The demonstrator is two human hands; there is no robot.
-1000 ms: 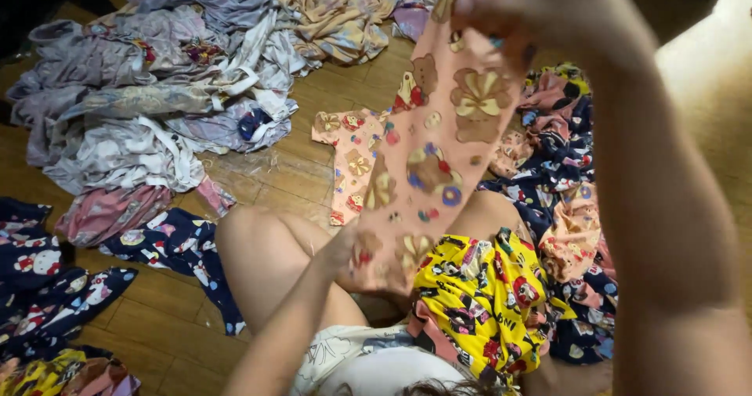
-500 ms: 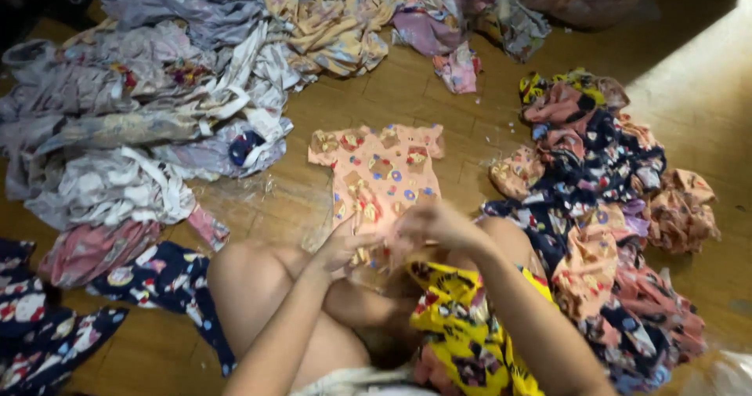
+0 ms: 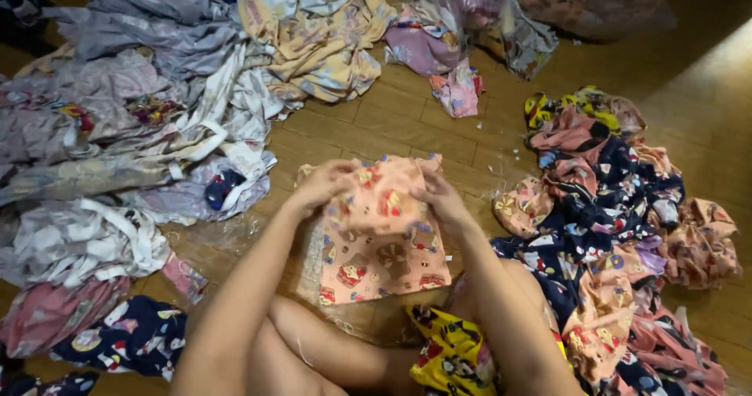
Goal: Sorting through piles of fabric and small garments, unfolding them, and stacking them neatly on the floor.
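A small pink printed garment (image 3: 384, 239) lies flat on the wooden floor (image 3: 439, 133) in front of my knees. My left hand (image 3: 325, 184) grips its upper left part, and my right hand (image 3: 440, 196) grips its upper right part, with a fold of fabric bunched between them. A yellow printed garment (image 3: 450, 357) rests by my right leg at the bottom.
A large heap of grey, white and pale yellow clothes (image 3: 157, 106) fills the left and top. A pile of pink and navy printed clothes (image 3: 619, 231) lies on the right. Navy printed pieces (image 3: 129, 337) sit at lower left. Clear plastic wrap (image 3: 501, 20) lies at the top.
A second ago my right hand held a pink garment up high. It came down onto the floor, and both hands now hold the pink garment's top edge.
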